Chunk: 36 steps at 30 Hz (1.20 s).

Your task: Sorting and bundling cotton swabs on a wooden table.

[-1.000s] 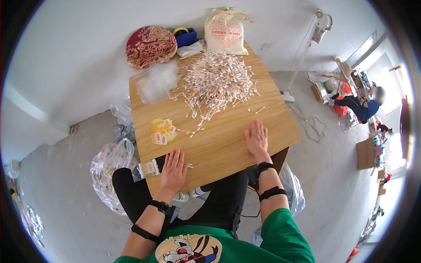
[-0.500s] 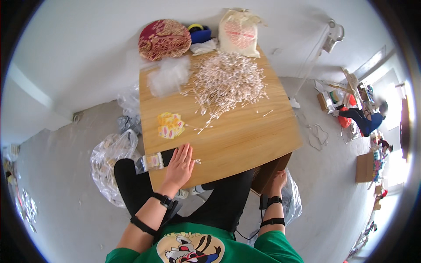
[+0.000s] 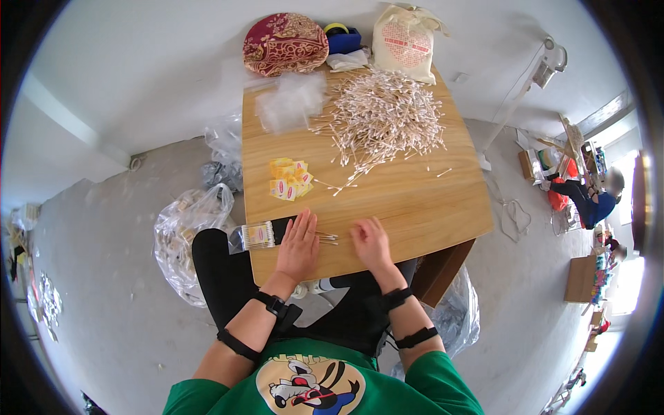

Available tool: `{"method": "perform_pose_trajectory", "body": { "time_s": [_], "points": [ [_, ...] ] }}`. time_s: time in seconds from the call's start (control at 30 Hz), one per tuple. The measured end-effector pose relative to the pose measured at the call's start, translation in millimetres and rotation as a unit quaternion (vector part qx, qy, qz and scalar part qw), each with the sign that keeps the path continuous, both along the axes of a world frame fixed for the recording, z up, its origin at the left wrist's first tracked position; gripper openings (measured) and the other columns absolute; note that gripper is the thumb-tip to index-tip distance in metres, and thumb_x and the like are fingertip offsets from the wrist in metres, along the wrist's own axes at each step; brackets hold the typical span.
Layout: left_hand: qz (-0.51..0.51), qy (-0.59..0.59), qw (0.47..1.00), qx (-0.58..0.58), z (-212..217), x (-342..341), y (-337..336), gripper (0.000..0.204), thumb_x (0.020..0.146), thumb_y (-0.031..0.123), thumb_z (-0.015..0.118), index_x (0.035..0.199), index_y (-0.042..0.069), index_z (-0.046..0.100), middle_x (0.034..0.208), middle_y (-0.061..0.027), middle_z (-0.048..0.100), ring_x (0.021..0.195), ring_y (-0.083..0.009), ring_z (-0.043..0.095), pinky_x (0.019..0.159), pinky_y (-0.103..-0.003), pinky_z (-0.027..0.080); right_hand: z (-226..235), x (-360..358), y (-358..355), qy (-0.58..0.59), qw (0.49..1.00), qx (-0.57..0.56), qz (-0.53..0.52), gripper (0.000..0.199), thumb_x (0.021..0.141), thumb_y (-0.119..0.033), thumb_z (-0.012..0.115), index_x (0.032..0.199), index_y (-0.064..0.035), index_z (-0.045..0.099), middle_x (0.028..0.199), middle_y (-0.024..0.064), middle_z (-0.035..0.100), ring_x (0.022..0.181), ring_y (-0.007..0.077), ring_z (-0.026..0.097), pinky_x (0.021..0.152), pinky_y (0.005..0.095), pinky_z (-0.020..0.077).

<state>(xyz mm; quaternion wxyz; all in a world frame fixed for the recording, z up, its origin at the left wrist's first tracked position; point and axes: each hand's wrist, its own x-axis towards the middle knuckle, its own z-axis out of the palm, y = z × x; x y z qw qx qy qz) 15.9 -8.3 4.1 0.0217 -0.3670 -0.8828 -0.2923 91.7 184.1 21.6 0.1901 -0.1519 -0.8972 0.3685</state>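
The left hand lies flat with its fingers stretched out over a dark strip near the front edge of the desk. Just to its left is a clear packet of cotton swabs; a few loose swabs stick out on its right, toward the right hand. That hand is loosely curled, and whether it pinches anything cannot be told. Beyond both hands lie yellow cards and, farther back, a big swab pile.
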Motion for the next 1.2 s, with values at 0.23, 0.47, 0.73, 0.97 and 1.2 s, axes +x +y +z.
{"method": "perform_pose_trajectory", "body": {
  "time_s": [0.23, 0.47, 0.73, 0.97, 1.2],
  "points": [
    [-0.001, -0.05, 0.993, 0.109, -6, -6, -9, 0.046, 0.091, 0.005, 0.055, 0.136, 0.002, 0.049, 0.144, -0.0168, 0.048, 0.134, -0.0309, 0.046, 0.111, -0.048, 0.036, 10, -15, -38, 0.018, 0.989, 0.103, 0.102, 0.025, 0.068, -0.008, 0.075, 0.091, -0.0083, 0.065, 0.093, 0.0093, 0.06, 0.09, 0.0318, 0.06, 0.077, 0.0402, 0.0508],
    [-0.027, -0.023, 0.999, 0.038, -7, -5, -2, 0.046, 0.093, 0.014, 0.055, 0.138, 0.004, 0.05, 0.147, -0.0135, 0.046, 0.138, -0.0274, 0.041, 0.115, -0.046, 0.031, -2, -22, -32, 0.042, 0.99, 0.091, 0.095, 0.022, 0.073, -0.008, 0.073, 0.094, -0.0076, 0.066, 0.093, 0.0101, 0.062, 0.087, 0.033, 0.06, 0.076, 0.0409, 0.0508],
    [-0.056, 0.007, 0.998, -0.032, -4, -1, 2, 0.049, 0.098, 0.027, 0.051, 0.14, 0.003, 0.048, 0.15, -0.0134, 0.042, 0.141, -0.0263, 0.037, 0.118, -0.041, 0.027, -16, -74, -2, 0.018, 0.993, 0.091, -0.069, 0.02, 0.082, -0.014, 0.07, 0.1, -0.0101, 0.065, 0.095, 0.011, 0.062, 0.089, 0.0336, 0.061, 0.076, 0.0425, 0.0503],
    [-0.055, -0.037, 0.998, 0.011, 3, -3, 0, 0.045, 0.096, 0.022, 0.053, 0.135, 0.0, 0.051, 0.148, -0.0157, 0.044, 0.139, -0.0278, 0.04, 0.117, -0.041, 0.029, -16, -88, -2, -0.008, 0.991, 0.13, -0.042, 0.007, 0.087, -0.015, 0.065, 0.091, -0.01, 0.062, 0.093, 0.0094, 0.061, 0.089, 0.0322, 0.061, 0.076, 0.0425, 0.0497],
    [-0.009, -0.059, 0.995, 0.074, -5, -4, -2, 0.045, 0.092, 0.016, 0.056, 0.133, -0.002, 0.051, 0.147, -0.0187, 0.043, 0.137, -0.0317, 0.041, 0.115, -0.045, 0.032, -23, -74, -3, 0.037, 0.985, 0.166, -0.031, 0.004, 0.086, -0.012, 0.064, 0.087, -0.0095, 0.062, 0.089, 0.0101, 0.059, 0.086, 0.0322, 0.061, 0.074, 0.0425, 0.0498]
  ]
}}
